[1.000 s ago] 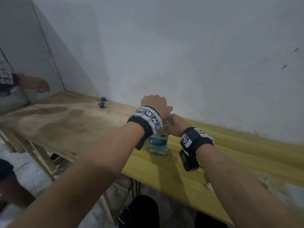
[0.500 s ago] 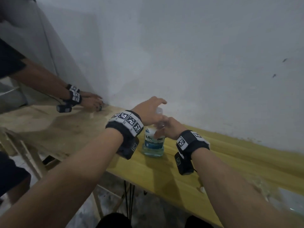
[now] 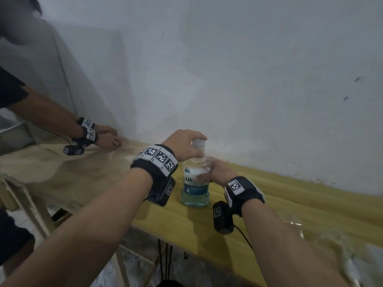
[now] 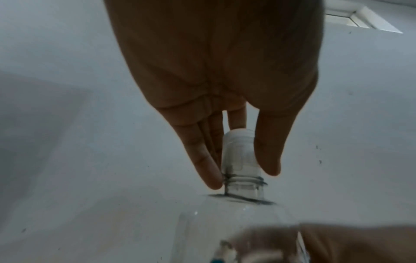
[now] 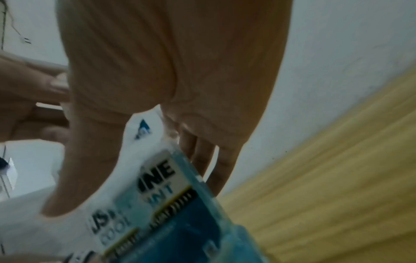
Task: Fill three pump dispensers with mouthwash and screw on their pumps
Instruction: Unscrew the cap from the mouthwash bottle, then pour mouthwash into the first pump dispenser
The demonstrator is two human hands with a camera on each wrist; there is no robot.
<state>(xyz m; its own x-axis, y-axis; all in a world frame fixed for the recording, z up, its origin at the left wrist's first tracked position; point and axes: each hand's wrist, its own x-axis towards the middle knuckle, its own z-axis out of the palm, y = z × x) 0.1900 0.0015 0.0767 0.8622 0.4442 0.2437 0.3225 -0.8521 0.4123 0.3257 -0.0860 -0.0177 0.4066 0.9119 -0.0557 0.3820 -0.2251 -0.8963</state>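
Observation:
A clear mouthwash bottle [image 3: 194, 184] with a blue and white label [image 5: 157, 192] stands upright on the yellow table [image 3: 290, 206], a little blue liquid in its bottom. Its white cap [image 3: 198, 143] sits on the neck [image 4: 244, 185]. My left hand [image 3: 186, 145] comes from above and pinches the cap [image 4: 239, 151] between thumb and fingers. My right hand [image 3: 215, 170] grips the bottle's upper body from the right, thumb across the label. No pump dispenser shows clearly.
Another person's two hands [image 3: 107, 136] with wristbands rest on the worn plywood table [image 3: 51, 168] at the far left by the wall. A blurred clear object [image 3: 294, 222] lies at the right. The white wall runs close behind the bottle.
My left hand has lifted off the bottle's top and now pinches the exposed white cap. The other person's hands reached onto the left table. The view has shifted.

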